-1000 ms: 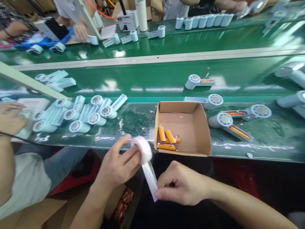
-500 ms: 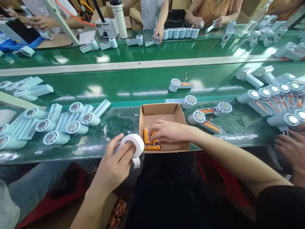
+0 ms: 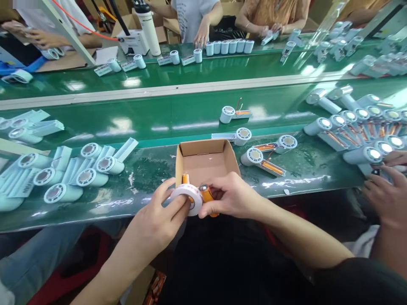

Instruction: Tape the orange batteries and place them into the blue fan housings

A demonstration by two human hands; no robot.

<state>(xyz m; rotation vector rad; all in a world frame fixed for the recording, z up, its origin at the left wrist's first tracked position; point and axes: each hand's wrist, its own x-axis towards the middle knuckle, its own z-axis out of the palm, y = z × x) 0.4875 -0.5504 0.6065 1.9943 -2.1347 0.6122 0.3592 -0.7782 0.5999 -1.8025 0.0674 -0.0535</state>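
Fingers of my left hand [image 3: 167, 212] pass through the core of a roll of white tape [image 3: 196, 199], holding it over the near edge of a cardboard box [image 3: 208, 163]. Beside the roll, my right hand [image 3: 233, 195] grips an orange battery cell [image 3: 207, 195] between thumb and fingers, one end of it showing. The cell and the roll are very close; whether they touch I cannot tell. Behind the roll another orange battery [image 3: 186, 178] stands out inside the box. The rest of the box's near part is hidden by my hands.
Pale blue fan housings [image 3: 92, 177] lie in a group at left. Several more, some with orange batteries [image 3: 273, 168], lie right of the box. A co-worker's hand [image 3: 386, 190] works at far right. Across the green belt [image 3: 143, 112], other people handle similar parts.
My right hand has come out of the box toward me with an orange battery. My left hand has brought the tape roll closer to it, turning its face.
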